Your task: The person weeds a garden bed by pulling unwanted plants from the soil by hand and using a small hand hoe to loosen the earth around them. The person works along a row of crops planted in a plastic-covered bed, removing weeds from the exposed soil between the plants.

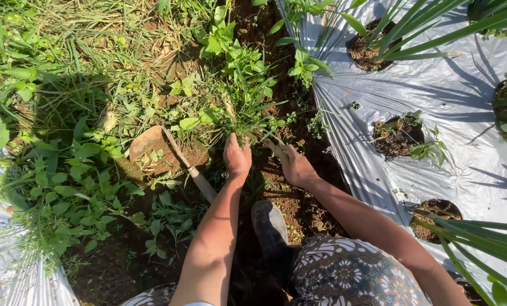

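A clump of grassy weeds [243,116], rooted in the soil furrow [298,209] beside the silver plastic mulch sheet [434,85], is gripped at its base by the left hand [237,157], fingers curled shut around the stems. A pale-handled tool [276,149] is clasped in the closed right hand [296,165], just beside the clump. A hoe [171,156] is seen lying on the ground to the left, apart from both hands.

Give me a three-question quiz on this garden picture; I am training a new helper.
1. True or false: the left hand grips a clump of weeds.
2. What covers the bed on the right? A) straw B) silvery plastic sheet C) bricks
3. What lies on the soil left of both hands?

Key
1. True.
2. B.
3. A hoe with a wooden handle. The right hand holds a pale stick-like thing, unclear.
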